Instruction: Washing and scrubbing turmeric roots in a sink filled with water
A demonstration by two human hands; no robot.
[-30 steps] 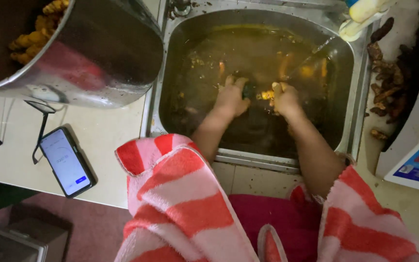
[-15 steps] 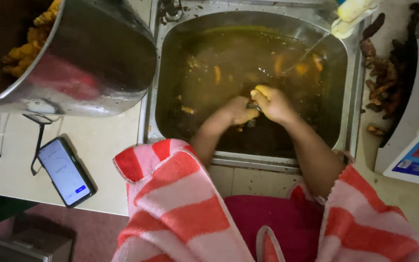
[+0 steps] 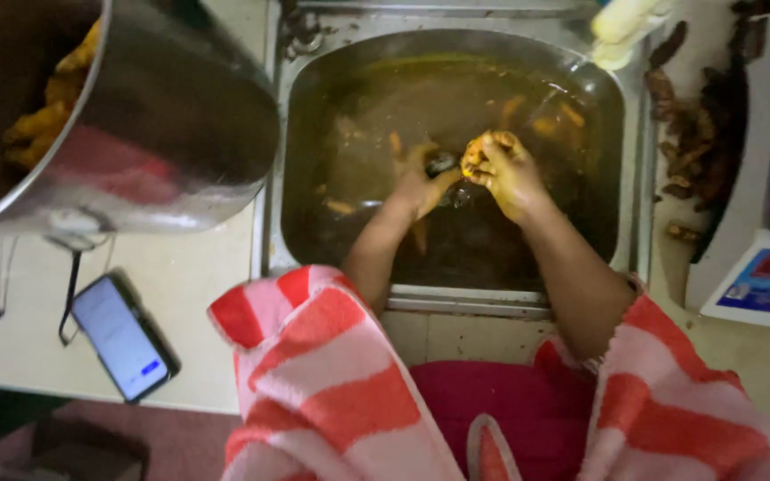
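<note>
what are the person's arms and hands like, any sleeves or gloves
No gloves: both the left hand and the right hand are bare and wet, as are the forearms. Loose sleeves with broad red and pale pink stripes end near the elbows.

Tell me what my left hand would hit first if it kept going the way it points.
Probably the right hand: the left hand points up and to the right at it, and the two already seem to touch.

Single head-worn view, looking steeply down, close over the sink, counter at left
</note>
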